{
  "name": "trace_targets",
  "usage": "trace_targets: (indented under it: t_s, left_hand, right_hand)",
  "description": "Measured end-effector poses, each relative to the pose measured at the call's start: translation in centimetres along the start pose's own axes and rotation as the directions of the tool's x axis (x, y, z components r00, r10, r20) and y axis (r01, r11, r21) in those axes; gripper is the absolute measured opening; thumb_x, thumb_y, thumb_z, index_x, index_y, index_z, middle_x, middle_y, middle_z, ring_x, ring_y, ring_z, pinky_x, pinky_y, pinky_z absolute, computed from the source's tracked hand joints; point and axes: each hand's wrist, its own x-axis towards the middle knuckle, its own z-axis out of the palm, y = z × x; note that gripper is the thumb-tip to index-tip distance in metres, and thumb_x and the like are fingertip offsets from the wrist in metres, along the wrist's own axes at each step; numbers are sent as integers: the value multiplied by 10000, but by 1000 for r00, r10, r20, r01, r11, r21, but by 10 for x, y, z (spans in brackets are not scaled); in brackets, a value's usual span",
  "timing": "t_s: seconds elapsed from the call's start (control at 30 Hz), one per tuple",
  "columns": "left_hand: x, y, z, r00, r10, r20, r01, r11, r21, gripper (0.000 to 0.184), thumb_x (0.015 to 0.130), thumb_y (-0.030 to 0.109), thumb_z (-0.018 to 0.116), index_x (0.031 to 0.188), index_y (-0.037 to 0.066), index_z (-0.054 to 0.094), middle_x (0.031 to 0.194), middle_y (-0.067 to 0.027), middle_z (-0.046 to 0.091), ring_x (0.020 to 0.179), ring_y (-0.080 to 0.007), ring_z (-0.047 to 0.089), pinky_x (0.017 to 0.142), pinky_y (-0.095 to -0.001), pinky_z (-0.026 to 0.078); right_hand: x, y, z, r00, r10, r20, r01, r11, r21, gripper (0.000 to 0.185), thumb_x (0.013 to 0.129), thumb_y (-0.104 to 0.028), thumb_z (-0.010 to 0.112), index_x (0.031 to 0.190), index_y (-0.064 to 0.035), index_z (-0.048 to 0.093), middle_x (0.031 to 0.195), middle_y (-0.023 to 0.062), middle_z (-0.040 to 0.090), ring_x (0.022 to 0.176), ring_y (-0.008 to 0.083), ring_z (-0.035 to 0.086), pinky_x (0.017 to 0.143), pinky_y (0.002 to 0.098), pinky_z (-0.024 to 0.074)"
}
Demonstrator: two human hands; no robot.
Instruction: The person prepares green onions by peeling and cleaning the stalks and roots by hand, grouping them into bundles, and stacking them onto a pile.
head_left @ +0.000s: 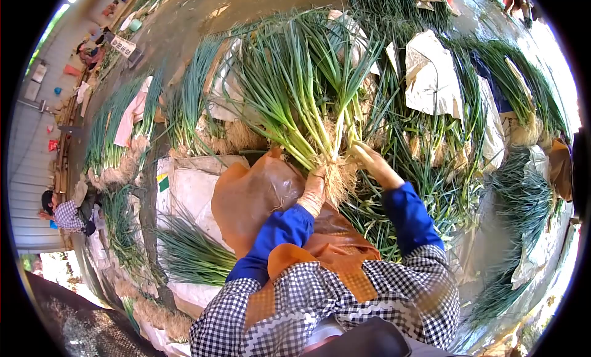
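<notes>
A bunch of green onions (301, 98) fans out in front of me, leaves pointing away and pale roots (338, 178) hanging toward me. My left hand (314, 188) is closed around the stalk bases just above the roots. On the other side, my right hand (373, 163) pinches at the pale lower part of the stalks, its fingertips partly hidden among them. Beneath both arms lies a brown apron (258, 184) over my lap. Loose green onion leaves and stalks (394, 215) are heaped beside my right forearm.
Trimmed-looking green onions (197, 249) lie on a white sack (191, 191) at my left. Rooted bundles (120, 135) stand in rows ahead, some covered by sacks (431, 74). Another person (68, 212) sits at far left, near a corrugated wall (34, 172). More piles (523, 191) line the right.
</notes>
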Motion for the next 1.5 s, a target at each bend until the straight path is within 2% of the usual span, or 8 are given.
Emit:
trace_targets:
  t_s: [0.17,0.3,0.37,0.63,0.77,0.9,1.03,1.5]
  left_hand:
    - [14,7,-63,717,-226,659,354,933,-66,244,777,129,579,986,3,585,866,-122,627,739,-237,618,680,-351,531]
    - [-38,31,10,934,-118,336,201,954,-225,312,772,155,573,1044,5,563,935,-120,633,817,-241,620,716,-398,533]
    - [-22,25,5,969,-194,156,190,981,40,278,759,103,618,1022,22,575,929,-94,629,796,-222,625,726,-374,537]
    - [-2,2,-37,934,-241,264,230,971,71,320,933,227,386,1202,59,429,1108,-55,511,1031,-157,517,872,-295,453]
    - [-12,-1,-15,775,241,584,-509,786,351,438,913,280,451,1285,69,355,1185,-37,482,1111,-182,472,930,-315,410]
    - [-24,17,26,928,-211,306,168,973,160,528,853,297,545,1287,63,356,1205,-36,477,1153,-191,444,944,-318,398]
    - [-38,24,40,884,-138,447,95,989,117,485,755,55,588,1223,54,458,1072,-72,568,1015,-199,547,901,-342,464]
    - [-21,20,32,939,-267,216,295,950,-105,582,821,519,532,1177,60,501,1096,-118,580,991,-271,564,883,-432,465]
  right_hand:
    - [27,-38,76,868,-474,147,452,634,-627,487,863,-184,528,1292,-20,366,1059,222,568,950,335,566,813,367,455]
    - [21,-84,71,902,-303,309,432,673,-600,480,883,-288,504,1265,-13,413,1154,207,529,1034,358,526,874,363,430]
    - [31,-68,66,806,-446,389,520,218,-826,440,868,-323,523,1204,-41,493,1060,190,589,981,327,570,871,359,440]
    - [-13,-98,53,755,-356,552,653,493,-575,449,649,-293,764,1031,-103,626,1023,136,598,939,295,572,794,363,462]
    - [-6,-71,64,776,-239,584,631,286,-721,355,616,-264,716,925,-99,660,852,97,631,772,286,600,697,357,478]
    - [-5,-65,54,696,-461,550,676,680,-285,108,750,-123,624,803,-32,651,798,110,624,735,265,583,668,336,461]
    - [-35,-74,41,938,-340,68,338,940,37,146,799,-82,601,668,-74,536,691,-4,499,727,115,466,633,268,408]
    - [-65,-43,-17,880,-434,-195,448,616,648,217,784,-154,558,592,-120,463,601,-3,448,539,119,438,552,310,433]
